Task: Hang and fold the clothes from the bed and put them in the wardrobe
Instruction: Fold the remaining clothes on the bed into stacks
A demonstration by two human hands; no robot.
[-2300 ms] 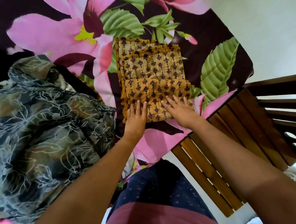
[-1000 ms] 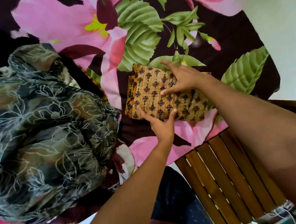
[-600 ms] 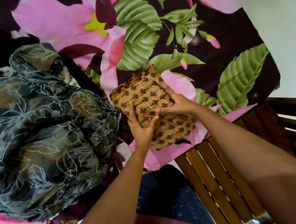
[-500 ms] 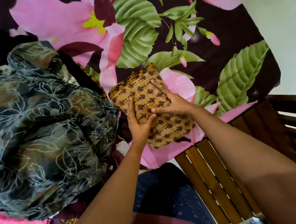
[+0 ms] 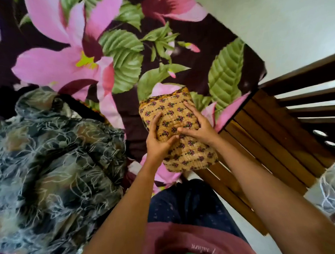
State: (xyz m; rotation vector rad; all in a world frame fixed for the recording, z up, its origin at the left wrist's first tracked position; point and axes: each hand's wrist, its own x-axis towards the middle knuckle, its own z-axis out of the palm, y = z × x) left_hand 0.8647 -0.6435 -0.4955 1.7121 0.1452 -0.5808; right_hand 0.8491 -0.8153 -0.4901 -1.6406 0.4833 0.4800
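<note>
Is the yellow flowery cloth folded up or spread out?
Folded. The yellow cloth is a small thick bundle with stacked layers showing at its far edge, held between the left hand and right hand.

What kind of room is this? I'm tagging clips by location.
Probably a bedroom: a floral bedsheet covers a bed with a slatted wooden frame, and a crumpled dark garment lies on it.

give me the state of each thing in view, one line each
yellow printed garment: folded into a compact bundle, held in both hands
left hand: gripping the bundle's left side
right hand: gripping the bundle from the top right
dark floral garment: unfolded, crumpled in a heap on the bed
floral bedsheet: spread over the bed
wooden bed frame: slats bare past the sheet's corner
</note>
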